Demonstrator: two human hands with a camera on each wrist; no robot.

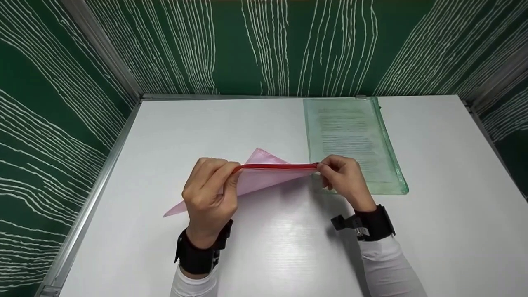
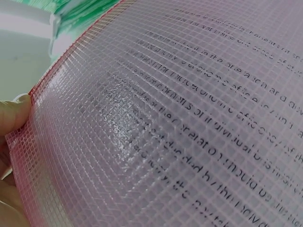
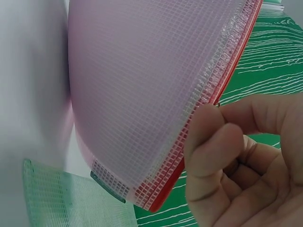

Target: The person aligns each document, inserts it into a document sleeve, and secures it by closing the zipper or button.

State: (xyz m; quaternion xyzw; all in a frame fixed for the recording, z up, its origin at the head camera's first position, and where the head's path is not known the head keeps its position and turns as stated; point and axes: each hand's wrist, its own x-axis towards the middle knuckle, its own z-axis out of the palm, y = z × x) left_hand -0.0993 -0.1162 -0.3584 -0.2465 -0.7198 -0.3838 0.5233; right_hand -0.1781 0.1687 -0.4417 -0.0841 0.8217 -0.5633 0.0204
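Note:
Both hands hold up a pink see-through mesh zipper pouch (image 1: 264,181) by its red zipper edge (image 1: 280,166), which runs nearly level between them in the head view. My left hand (image 1: 210,194) pinches the left end of that edge between thumb and fingers. Near the other end, my right hand (image 1: 346,179) pinches the zipper with thumb and forefinger; a small bit shows at the fingertips (image 3: 215,111) in the right wrist view. Printed text shows through the pouch's mesh (image 2: 156,123) in the left wrist view. The pouch hangs bent, one pointed corner out to the left.
A green mesh zipper pouch (image 1: 346,140) with a printed sheet inside lies flat on the white table (image 1: 198,128), at the back right. Green walls with wavy white lines (image 1: 268,49) border the table at the back and sides.

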